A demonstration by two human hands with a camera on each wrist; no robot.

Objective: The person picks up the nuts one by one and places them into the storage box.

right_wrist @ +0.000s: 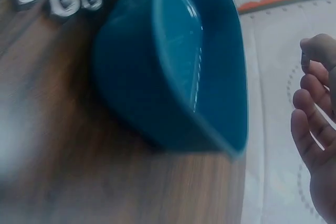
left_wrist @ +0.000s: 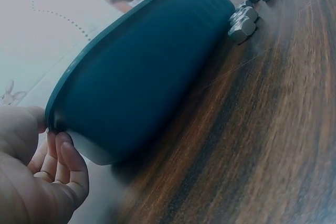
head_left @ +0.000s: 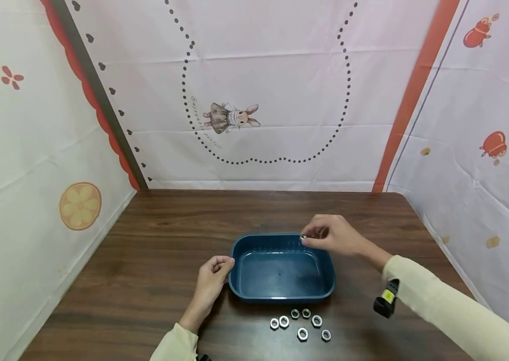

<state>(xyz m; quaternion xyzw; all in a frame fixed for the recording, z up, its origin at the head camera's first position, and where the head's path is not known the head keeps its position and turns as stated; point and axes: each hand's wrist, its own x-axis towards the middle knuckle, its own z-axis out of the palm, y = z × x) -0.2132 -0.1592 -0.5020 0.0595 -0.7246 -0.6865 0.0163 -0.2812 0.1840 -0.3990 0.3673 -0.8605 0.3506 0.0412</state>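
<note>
A blue plastic tray (head_left: 245,300) stands on the table, and no nuts show inside it. My left hand (head_left: 211,281) pinches its left rim between thumb and fingers, which the left wrist view shows close up (left_wrist: 39,166). Above the tray's far right corner, my right hand (head_left: 333,234) holds a small metal nut (head_left: 302,237) between thumb and index finger. In the right wrist view that nut (right_wrist: 305,61) appears edge-on at the fingertips. Several loose hex nuts (head_left: 302,334) lie on the table just in front of the tray.
The dark wood-grain table (head_left: 164,235) reaches back to a printed white cloth (head_left: 272,90) hung behind it. Similar cloth hangs along the left and right sides. A black device with a yellow label (head_left: 387,297) is strapped at the right sleeve.
</note>
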